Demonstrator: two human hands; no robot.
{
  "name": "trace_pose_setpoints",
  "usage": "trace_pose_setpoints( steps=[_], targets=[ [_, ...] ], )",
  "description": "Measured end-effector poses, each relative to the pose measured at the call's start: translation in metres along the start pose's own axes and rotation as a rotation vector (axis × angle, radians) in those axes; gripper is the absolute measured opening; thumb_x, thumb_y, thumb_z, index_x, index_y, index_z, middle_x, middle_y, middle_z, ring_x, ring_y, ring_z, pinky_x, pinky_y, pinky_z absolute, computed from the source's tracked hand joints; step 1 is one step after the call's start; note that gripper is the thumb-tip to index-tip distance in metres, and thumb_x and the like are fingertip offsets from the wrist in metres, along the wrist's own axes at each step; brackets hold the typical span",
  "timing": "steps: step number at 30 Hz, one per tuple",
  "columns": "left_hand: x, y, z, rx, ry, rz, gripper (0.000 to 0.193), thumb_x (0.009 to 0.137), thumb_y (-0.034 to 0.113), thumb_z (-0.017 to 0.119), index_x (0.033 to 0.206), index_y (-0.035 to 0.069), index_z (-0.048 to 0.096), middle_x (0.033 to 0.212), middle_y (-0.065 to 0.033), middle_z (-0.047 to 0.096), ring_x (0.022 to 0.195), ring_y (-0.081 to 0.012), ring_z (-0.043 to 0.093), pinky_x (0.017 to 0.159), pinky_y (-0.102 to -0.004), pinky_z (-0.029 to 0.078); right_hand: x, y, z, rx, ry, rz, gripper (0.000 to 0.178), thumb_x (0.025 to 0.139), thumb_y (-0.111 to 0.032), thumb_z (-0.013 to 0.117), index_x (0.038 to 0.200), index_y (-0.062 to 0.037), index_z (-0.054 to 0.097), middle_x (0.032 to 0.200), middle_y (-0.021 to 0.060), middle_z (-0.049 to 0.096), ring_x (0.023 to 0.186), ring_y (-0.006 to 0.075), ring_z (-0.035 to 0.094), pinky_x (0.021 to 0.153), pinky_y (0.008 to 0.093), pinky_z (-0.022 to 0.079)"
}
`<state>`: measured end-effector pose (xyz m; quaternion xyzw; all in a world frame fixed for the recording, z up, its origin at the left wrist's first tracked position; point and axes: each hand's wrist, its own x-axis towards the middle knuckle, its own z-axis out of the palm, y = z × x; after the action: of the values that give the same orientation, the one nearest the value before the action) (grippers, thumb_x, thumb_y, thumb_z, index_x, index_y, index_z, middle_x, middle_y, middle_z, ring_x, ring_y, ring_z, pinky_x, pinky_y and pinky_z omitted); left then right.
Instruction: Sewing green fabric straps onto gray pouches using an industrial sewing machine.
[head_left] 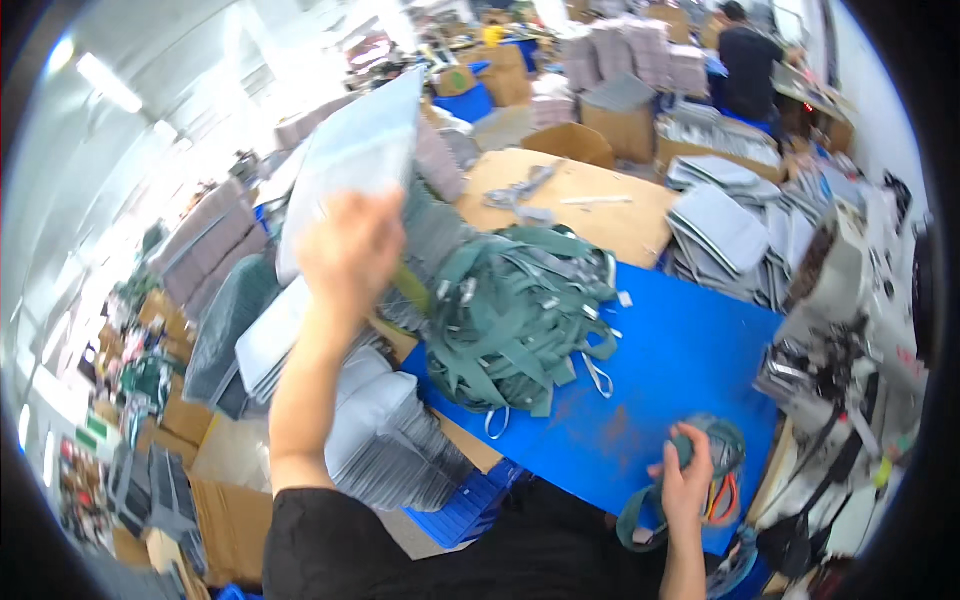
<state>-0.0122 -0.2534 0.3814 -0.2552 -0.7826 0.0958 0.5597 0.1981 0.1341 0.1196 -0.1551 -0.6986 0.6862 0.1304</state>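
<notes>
My left hand (pixel 350 245) is raised at left of centre, blurred, its fingers closed on a pale grey flat panel (pixel 365 135) that stands up tilted. Low on the right, my right hand (pixel 688 475) is closed round a dark green strap (pixel 683 450), which loops down beside the wrist. Right by that hand, orange-handled scissors (pixel 722 498) lie on the blue tabletop (pixel 690 340). Between the hands sits a tangled heap of green straps (pixel 520 310) with small white tags. Stacked grey panels (pixel 395 440) stand below my left forearm.
A sewing machine (pixel 835 330) stands along the right edge. Folded grey padded pieces (pixel 720 230) are piled behind the blue top. A tan board (pixel 600 200) adjoins it at the back. Cardboard boxes (pixel 230 520) stand lower left. Far right, a person in black (pixel 750 65) works.
</notes>
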Motion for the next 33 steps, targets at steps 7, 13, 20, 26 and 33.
trace_pose_setpoints(
  steps=[7,13,20,26,33],
  targets=[
    [-0.071,0.292,-0.065,-1.084,-0.538,0.626,0.025,0.081,0.018,0.072,0.102,0.004,0.069,0.088,-0.0044,0.054,0.078,-0.0178,0.064,0.054,-0.0307,0.054,0.014,-0.009,0.018,0.316,-0.096,-0.022,0.030,0.107,-0.025,0.062,0.113,0.0026,0.069,0.093,-0.0049,0.067,0.083,0.0038,0.056,0.071,0.0248,0.048],
    [-0.002,0.340,-0.030,-1.593,-0.421,0.608,0.048,0.087,0.047,0.079,0.106,0.004,0.066,0.103,-0.0089,0.065,0.085,-0.0287,0.069,0.068,-0.0418,0.057,-0.013,-0.022,-0.025,-0.297,0.003,-0.577,0.017,0.098,-0.016,0.066,0.108,-0.0030,0.070,0.090,0.0070,0.070,0.085,0.0219,0.069,0.079,0.0342,0.054],
    [0.056,0.328,0.020,-1.486,-1.130,1.126,0.037,0.092,0.035,0.075,0.091,0.005,0.052,0.088,-0.0114,0.062,0.095,-0.0361,0.062,0.081,-0.0454,0.050,-0.037,-0.061,-0.062,-0.354,-0.337,-0.337,0.017,0.097,-0.019,0.070,0.103,-0.0033,0.071,0.098,0.0156,0.070,0.091,0.0385,0.068,0.078,0.0460,0.054],
    [0.070,0.289,0.039,-1.547,-0.966,0.888,0.022,0.091,0.019,0.076,0.089,0.007,0.059,0.085,-0.0099,0.061,0.086,-0.0345,0.062,0.077,-0.0435,0.050,-0.038,-0.075,-0.085,-0.435,-0.224,-0.254,0.020,0.095,-0.023,0.075,0.096,-0.0037,0.071,0.097,0.0126,0.068,0.093,0.0342,0.068,0.077,0.0407,0.053],
    [0.047,0.275,0.056,-1.661,-1.042,0.465,0.018,0.086,0.009,0.082,0.088,0.002,0.065,0.092,-0.0109,0.067,0.091,-0.0261,0.067,0.080,-0.0365,0.052,-0.025,-0.061,-0.087,-0.231,-0.118,-0.312,0.011,0.090,-0.011,0.079,0.094,-0.0046,0.071,0.096,0.0093,0.071,0.089,0.0257,0.069,0.076,0.0346,0.052]
  ],
)
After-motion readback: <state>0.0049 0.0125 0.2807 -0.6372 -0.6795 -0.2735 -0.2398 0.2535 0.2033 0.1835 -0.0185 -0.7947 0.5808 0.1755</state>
